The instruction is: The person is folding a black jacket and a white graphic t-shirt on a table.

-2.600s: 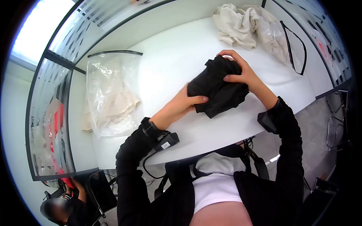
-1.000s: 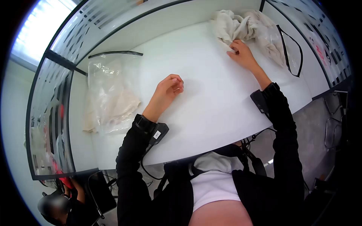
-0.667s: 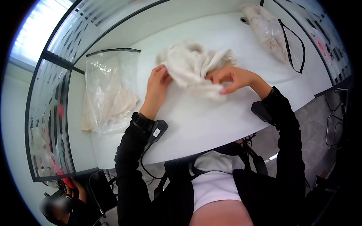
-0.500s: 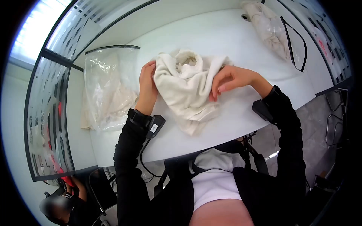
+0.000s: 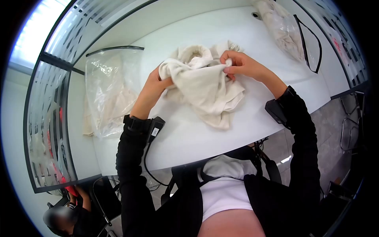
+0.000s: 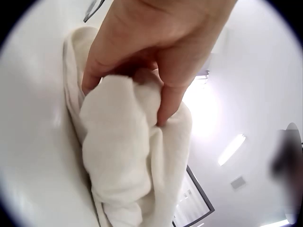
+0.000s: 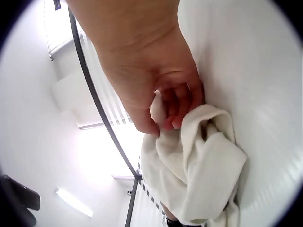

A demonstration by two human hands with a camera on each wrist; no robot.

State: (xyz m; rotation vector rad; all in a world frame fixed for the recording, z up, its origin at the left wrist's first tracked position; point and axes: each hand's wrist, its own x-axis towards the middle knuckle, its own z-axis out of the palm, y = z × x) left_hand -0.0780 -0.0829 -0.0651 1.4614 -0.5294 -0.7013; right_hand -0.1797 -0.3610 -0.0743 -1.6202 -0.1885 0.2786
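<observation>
A crumpled cream garment (image 5: pixel 211 89) lies bunched near the middle of the white table, a round collar-like opening at its far side. At its left edge, my left hand (image 5: pixel 152 89) grips a fold; in the left wrist view the thumb and fingers of this hand (image 6: pixel 151 42) pinch the bunched cloth from both sides. My right hand (image 5: pixel 246 67) pinches the garment at its right side. Up close in the right wrist view, a bit of cloth sits between thumb and curled fingers of the right hand (image 7: pixel 156 80), with loose folds of the garment (image 7: pixel 199 165) hanging beyond.
On the left of the white table (image 5: pixel 189 146) lies a clear black-edged bag (image 5: pixel 112 91) with beige cloth in it. Another clear bag (image 5: pixel 286 37) with beige cloth lies at the back right. Low partitions (image 5: pixel 51 126) border the table. Another person (image 5: pixel 65 217) is at lower left.
The black cloth held at first is gone from view. The right hand has brought the cream garment from the back right to the middle, and both hands now hold it.
</observation>
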